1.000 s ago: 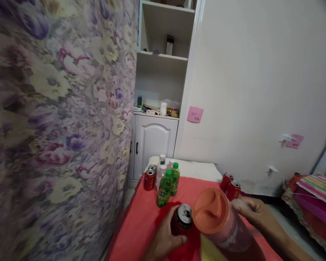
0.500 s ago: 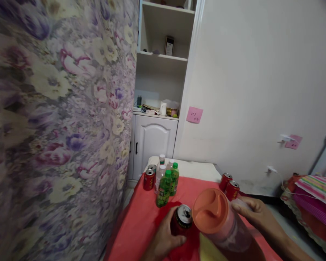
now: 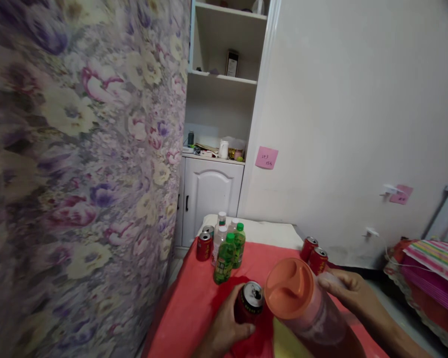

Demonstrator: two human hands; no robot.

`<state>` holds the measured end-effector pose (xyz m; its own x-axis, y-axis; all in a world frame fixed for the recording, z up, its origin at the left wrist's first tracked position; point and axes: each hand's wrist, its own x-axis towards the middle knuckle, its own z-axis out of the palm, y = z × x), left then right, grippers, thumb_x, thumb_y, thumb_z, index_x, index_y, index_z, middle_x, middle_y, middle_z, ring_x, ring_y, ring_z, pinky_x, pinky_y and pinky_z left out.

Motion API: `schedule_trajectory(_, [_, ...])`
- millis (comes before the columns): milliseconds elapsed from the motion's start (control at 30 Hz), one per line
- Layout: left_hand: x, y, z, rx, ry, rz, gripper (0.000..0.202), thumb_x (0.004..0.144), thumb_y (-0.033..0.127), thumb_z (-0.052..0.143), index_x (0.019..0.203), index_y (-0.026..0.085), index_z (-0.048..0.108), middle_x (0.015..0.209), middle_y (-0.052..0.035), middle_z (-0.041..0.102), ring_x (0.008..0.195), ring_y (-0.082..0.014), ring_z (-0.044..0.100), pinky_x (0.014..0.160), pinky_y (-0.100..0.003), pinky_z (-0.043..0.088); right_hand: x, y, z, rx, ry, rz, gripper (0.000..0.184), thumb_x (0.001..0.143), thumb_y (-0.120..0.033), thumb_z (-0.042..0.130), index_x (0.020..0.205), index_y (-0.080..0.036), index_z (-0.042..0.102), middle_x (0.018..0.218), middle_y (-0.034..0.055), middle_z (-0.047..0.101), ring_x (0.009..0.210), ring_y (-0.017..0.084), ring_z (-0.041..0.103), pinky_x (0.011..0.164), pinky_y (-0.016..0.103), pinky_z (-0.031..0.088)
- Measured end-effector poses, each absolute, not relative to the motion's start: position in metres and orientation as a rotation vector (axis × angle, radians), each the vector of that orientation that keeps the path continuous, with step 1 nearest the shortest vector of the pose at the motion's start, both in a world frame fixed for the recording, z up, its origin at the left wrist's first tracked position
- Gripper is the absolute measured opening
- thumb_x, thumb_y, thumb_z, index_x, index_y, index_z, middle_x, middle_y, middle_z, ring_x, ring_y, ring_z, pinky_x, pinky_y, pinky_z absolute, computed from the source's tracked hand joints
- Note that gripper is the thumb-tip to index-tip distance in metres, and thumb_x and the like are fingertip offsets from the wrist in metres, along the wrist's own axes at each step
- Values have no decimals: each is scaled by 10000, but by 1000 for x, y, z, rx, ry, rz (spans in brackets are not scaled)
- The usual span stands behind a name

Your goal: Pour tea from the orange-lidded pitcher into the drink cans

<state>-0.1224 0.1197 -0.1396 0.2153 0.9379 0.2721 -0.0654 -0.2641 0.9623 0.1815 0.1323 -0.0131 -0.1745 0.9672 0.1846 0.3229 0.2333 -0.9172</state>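
Note:
My left hand point(image 3: 224, 330) is wrapped around a red drink can point(image 3: 249, 304) with an opened silver top, standing on the red tablecloth point(image 3: 197, 308). Right beside the can is a clear plastic pitcher with an orange lid point(image 3: 289, 288); my right hand point(image 3: 345, 293) grips its side. Farther back on the cloth stand green and clear bottles point(image 3: 226, 248) next to two red cans point(image 3: 203, 245). Two more red cans point(image 3: 313, 254) sit at the right, close to the wall.
A flowered curtain point(image 3: 78, 174) fills the left side, close to the table. Behind are a white cabinet point(image 3: 209, 194) with cluttered shelves and a pale wall with a pink note point(image 3: 267, 157). Colourful bedding point(image 3: 433, 273) lies at the right.

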Motion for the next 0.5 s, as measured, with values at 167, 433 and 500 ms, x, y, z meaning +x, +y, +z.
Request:
schedule_trajectory(167, [-121,119,-137,1473,867,1231,844,545,360,878,1332,244,597,1311,-111,703,1275,-389,583,1121,-499,409,186,136,-9,-1248,-1750,970,568,732,-703,678,592,-238,383,603,-50,345,599,126,329,561,271,262])
schedule_trajectory(433, [-122,121,-142,1458,822,1264,819,566,344,886,1320,226,592,1310,-117,702,1277,-381,588,1124,-502,393,187,137,-6,-1258,-1766,1006,579,716,-722,674,588,-247,370,601,-45,331,594,128,309,548,274,275])
schedule_trajectory(500, [-122,122,-144,1455,828,1269,821,564,299,881,1324,223,581,1322,-119,698,1285,-375,586,1129,-503,387,188,138,-7,-1229,-1760,1008,557,732,-666,699,592,-245,361,602,-48,323,597,124,302,544,272,264])
